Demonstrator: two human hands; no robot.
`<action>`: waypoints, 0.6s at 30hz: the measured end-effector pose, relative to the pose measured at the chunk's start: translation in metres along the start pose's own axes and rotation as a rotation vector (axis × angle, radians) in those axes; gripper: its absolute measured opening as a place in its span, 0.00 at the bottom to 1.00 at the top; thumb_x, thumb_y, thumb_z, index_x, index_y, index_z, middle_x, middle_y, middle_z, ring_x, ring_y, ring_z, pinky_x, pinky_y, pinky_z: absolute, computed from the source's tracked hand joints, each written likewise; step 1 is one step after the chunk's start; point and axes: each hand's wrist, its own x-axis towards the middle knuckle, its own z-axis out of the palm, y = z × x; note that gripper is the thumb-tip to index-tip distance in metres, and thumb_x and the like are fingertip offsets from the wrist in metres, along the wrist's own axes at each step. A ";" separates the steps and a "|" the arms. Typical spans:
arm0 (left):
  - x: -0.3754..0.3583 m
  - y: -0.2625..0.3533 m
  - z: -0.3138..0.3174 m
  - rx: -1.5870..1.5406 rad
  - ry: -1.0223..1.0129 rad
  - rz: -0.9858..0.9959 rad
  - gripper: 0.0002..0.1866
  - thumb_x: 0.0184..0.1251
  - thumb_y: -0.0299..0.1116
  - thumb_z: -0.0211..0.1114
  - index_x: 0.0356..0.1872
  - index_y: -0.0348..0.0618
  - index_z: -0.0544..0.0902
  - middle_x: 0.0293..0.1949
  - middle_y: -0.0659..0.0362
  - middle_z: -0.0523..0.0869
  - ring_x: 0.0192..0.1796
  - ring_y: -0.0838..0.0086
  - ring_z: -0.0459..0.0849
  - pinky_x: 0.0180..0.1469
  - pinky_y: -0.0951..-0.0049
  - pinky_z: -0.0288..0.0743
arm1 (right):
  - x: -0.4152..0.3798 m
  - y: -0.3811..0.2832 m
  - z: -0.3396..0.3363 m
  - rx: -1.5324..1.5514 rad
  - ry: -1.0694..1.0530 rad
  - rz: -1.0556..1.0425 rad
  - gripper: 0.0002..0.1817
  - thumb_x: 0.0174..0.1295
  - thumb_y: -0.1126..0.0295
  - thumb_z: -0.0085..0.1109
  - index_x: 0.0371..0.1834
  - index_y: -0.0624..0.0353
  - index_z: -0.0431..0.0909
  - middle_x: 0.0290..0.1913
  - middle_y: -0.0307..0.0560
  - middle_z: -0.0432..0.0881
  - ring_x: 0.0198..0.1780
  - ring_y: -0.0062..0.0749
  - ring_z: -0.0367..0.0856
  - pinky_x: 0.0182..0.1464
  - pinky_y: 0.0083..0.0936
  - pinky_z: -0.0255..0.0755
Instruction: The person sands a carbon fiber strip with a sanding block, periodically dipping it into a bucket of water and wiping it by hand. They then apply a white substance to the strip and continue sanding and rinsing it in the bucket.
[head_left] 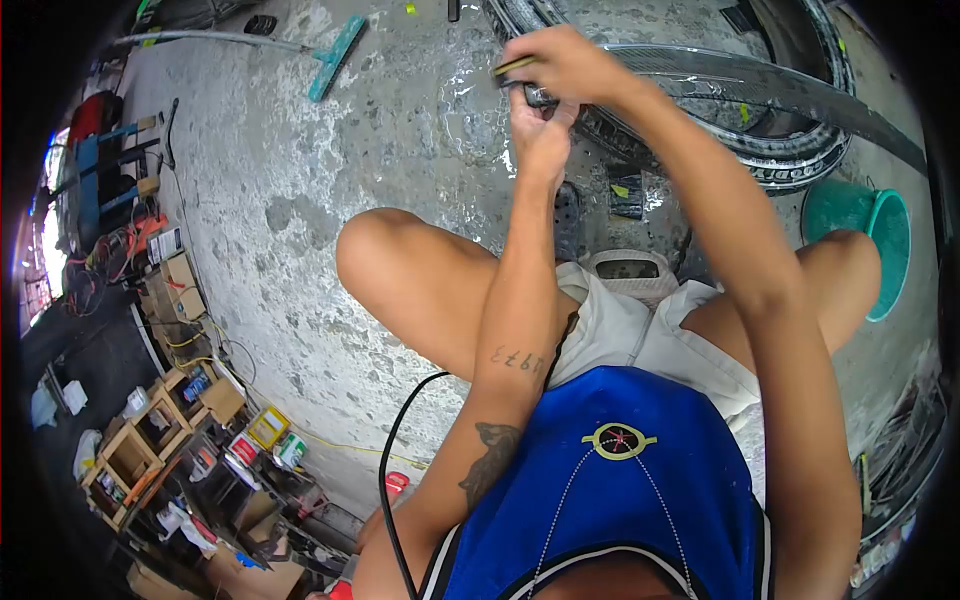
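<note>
My left hand (540,135) is closed around a dark, wet-looking piece (540,97), whose shape is mostly covered by fingers. Just above it, my right hand (568,66) is closed on a small flat object with a yellowish edge (515,67); its kind I cannot make out. Both hands are close together at the top centre. A long, glossy dark strip (760,80) runs from behind my right wrist toward the right; whether it joins the piece in my left hand is hidden. Black tires (800,172) lie on the floor beneath the strip.
A green bucket (889,255) stands beside my right knee. The concrete floor (290,150) is wet near the hands. A teal-headed floor squeegee or broom (338,58) lies at the upper left. Wooden crates (130,460), boxes and tools clutter the left side.
</note>
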 end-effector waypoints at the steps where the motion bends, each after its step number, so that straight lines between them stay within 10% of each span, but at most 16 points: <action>1: -0.002 0.000 -0.002 -0.012 0.011 0.004 0.29 0.68 0.16 0.67 0.66 0.42 0.65 0.54 0.55 0.83 0.55 0.72 0.84 0.59 0.72 0.79 | -0.015 0.005 -0.016 -0.040 0.022 0.046 0.11 0.66 0.65 0.65 0.46 0.57 0.85 0.32 0.51 0.84 0.33 0.39 0.83 0.40 0.35 0.75; 4: 0.001 -0.008 -0.005 0.002 0.036 -0.059 0.26 0.68 0.16 0.67 0.63 0.41 0.66 0.54 0.55 0.84 0.54 0.72 0.84 0.60 0.69 0.78 | -0.078 0.017 -0.090 -0.087 0.054 0.266 0.08 0.69 0.68 0.63 0.46 0.59 0.86 0.30 0.40 0.84 0.30 0.22 0.78 0.36 0.24 0.73; 5: 0.001 -0.009 -0.006 0.002 0.051 -0.055 0.26 0.68 0.16 0.67 0.63 0.41 0.66 0.54 0.55 0.84 0.54 0.72 0.84 0.60 0.69 0.78 | -0.090 0.016 -0.104 -0.145 0.037 0.340 0.10 0.70 0.69 0.62 0.48 0.64 0.85 0.41 0.46 0.88 0.43 0.25 0.83 0.49 0.26 0.76; 11: -0.001 -0.004 0.002 -0.015 0.087 -0.027 0.28 0.65 0.21 0.73 0.63 0.41 0.69 0.55 0.58 0.84 0.55 0.73 0.82 0.64 0.69 0.73 | 0.000 -0.010 0.009 -0.131 0.043 0.084 0.11 0.64 0.70 0.66 0.47 0.62 0.85 0.38 0.53 0.88 0.39 0.45 0.86 0.45 0.36 0.78; 18: 0.000 -0.008 -0.004 -0.025 0.041 -0.068 0.25 0.65 0.21 0.74 0.59 0.43 0.71 0.53 0.59 0.84 0.55 0.74 0.82 0.63 0.71 0.74 | -0.088 -0.001 -0.098 -0.278 0.094 0.189 0.09 0.66 0.71 0.64 0.47 0.62 0.84 0.42 0.55 0.88 0.44 0.46 0.87 0.49 0.35 0.78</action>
